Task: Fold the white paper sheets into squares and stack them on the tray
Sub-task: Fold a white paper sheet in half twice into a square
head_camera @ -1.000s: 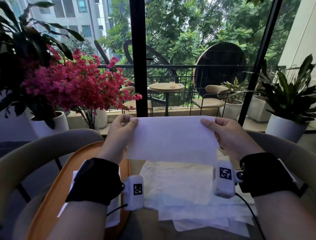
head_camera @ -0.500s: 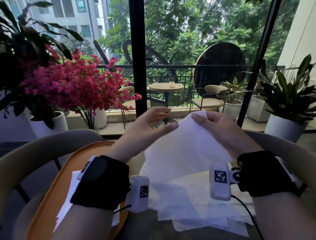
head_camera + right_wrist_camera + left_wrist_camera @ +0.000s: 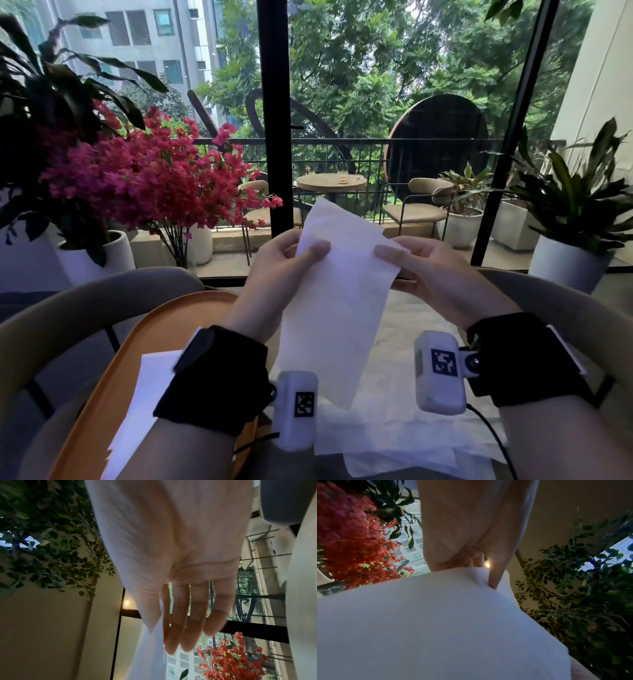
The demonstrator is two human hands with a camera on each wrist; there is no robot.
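**Limp sheet held in mid-air, fold at risk of skewing**

Balcony greenery fills the window beyond my hands. My left hand [image 3: 284, 270] and right hand [image 3: 435, 274] each pinch the white sheet [image 3: 337, 301], thumb over fingers; each grip is shut on its edge. It hangs above the unfolded sheets [image 3: 394, 435] (orange tray [image 3: 144, 346] just left). Uneven pulls could skew its crease.

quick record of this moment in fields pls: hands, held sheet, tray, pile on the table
left hand: pinches the held sheet's left edge, thumb in front
right hand: pinches its right edge
held sheet: white, narrow, lifted off the table, hanging tilted between both hands
tray: orange, at the left, with white paper on it
loose sheets: crumpled white pile on the table under the hands
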